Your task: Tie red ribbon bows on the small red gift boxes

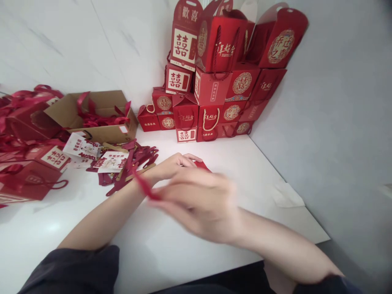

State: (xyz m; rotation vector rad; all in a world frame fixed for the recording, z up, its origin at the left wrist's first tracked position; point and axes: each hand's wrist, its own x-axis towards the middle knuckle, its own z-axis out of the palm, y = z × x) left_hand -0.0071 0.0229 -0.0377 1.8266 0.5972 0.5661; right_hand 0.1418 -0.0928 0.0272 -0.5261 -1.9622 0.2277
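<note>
The right hand [196, 204] is a blur, but its fingers [162, 203] seem pinched together on a red ribbon [145, 185], above the white table [183, 261]. The ribbon is soft and light, so it is best held near its end. The left hand [171, 167] lies on a thin red card [202, 165], but I cannot tell if it grips.

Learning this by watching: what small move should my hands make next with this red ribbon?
Probably keep the red piece steady under your left hand while your right hand draws the red ribbon toward it, since the ribbon sits in that hand, close to the piece.
</note>
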